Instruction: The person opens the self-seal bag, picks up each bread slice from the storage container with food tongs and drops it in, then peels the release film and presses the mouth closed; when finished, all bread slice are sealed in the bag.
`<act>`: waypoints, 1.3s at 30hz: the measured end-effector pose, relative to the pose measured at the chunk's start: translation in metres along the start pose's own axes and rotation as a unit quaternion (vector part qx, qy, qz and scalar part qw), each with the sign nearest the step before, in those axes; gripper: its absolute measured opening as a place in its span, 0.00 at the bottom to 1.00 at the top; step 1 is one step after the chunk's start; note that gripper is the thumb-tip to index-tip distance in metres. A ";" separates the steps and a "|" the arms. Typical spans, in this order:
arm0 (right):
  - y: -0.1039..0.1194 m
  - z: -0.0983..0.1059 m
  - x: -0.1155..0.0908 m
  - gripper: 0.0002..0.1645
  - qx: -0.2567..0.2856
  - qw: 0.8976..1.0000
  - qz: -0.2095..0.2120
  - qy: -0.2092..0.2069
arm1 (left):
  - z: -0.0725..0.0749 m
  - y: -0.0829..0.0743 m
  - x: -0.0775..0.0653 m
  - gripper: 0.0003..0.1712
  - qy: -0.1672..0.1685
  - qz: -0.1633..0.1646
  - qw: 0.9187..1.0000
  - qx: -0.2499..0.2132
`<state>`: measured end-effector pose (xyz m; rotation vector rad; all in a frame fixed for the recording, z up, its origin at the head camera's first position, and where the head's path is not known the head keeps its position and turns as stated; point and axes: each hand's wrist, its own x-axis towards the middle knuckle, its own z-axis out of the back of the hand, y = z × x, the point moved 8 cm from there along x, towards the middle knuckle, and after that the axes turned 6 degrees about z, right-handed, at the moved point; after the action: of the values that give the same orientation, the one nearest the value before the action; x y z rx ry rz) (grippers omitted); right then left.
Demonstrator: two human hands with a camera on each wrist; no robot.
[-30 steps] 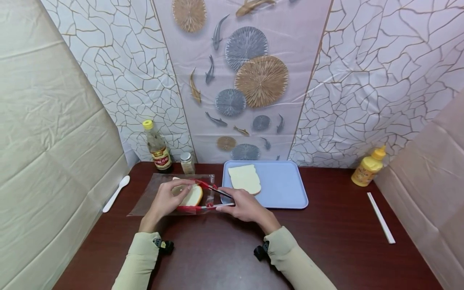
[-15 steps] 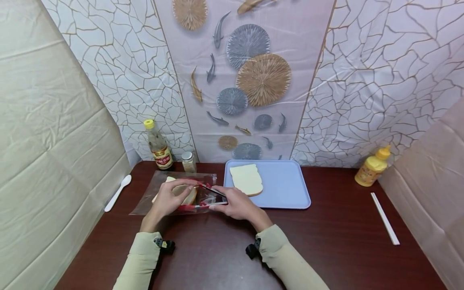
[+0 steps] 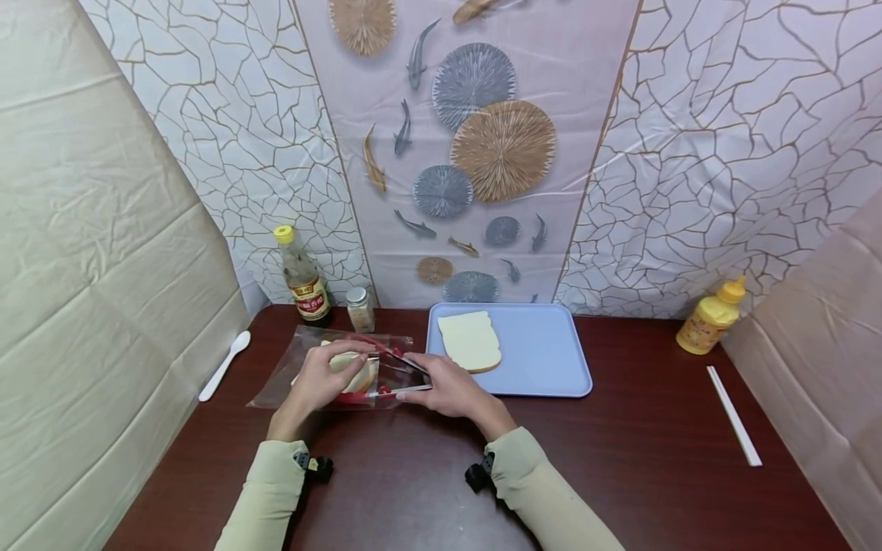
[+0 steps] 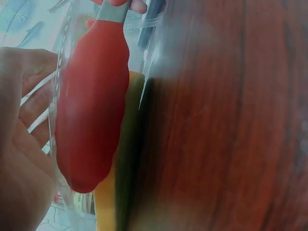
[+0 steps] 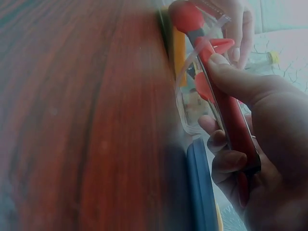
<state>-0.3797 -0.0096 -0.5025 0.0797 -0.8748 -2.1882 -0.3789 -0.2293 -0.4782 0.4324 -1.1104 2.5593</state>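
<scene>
My right hand (image 3: 455,386) grips red-tipped metal tongs (image 5: 233,120), its thumb along the upper arm of the handle. The tongs' jaws are spread, reaching into the mouth of a clear plastic bag (image 3: 279,383), on either side of a bread slice (image 3: 361,375) in the bag. My left hand (image 3: 320,375) pinches the bag's upper film near its mouth, over the slice, covering part of it. In the left wrist view, one red tong tip (image 4: 91,106) shows through the film, with the slice's brown-yellow crust (image 4: 106,197) behind it.
A blue tray (image 3: 540,352) carrying another bread slice (image 3: 470,341) stands right of the bag. Behind the bag are a sauce bottle (image 3: 308,291) and a small jar (image 3: 360,310). A white spoon (image 3: 223,367) lies left; a yellow squeeze bottle (image 3: 710,317) and white chopsticks (image 3: 733,417) are right.
My right hand and the tongs have moved left, deeper into the bag. The slice inside has shifted left under my left hand, which stays nearly in place.
</scene>
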 end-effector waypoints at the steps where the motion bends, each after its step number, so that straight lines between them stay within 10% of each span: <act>1: -0.001 0.001 -0.001 0.44 0.003 1.000 0.001 0.000 | 0.000 0.000 0.000 0.10 0.000 0.002 1.000 0.001; 16: -0.015 0.017 -0.025 0.44 0.011 0.999 -0.032 -0.025 | -0.003 -0.001 0.000 0.11 0.004 0.006 1.000 -0.015; 39: -0.064 0.091 -0.132 0.49 -0.033 0.983 -0.119 -0.134 | -0.009 0.003 -0.001 0.09 0.015 0.018 1.000 0.002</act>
<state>-0.3553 0.1613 -0.4995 -0.1531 -0.9812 -2.4896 -0.3800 -0.2248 -0.4860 0.3779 -1.1127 2.5902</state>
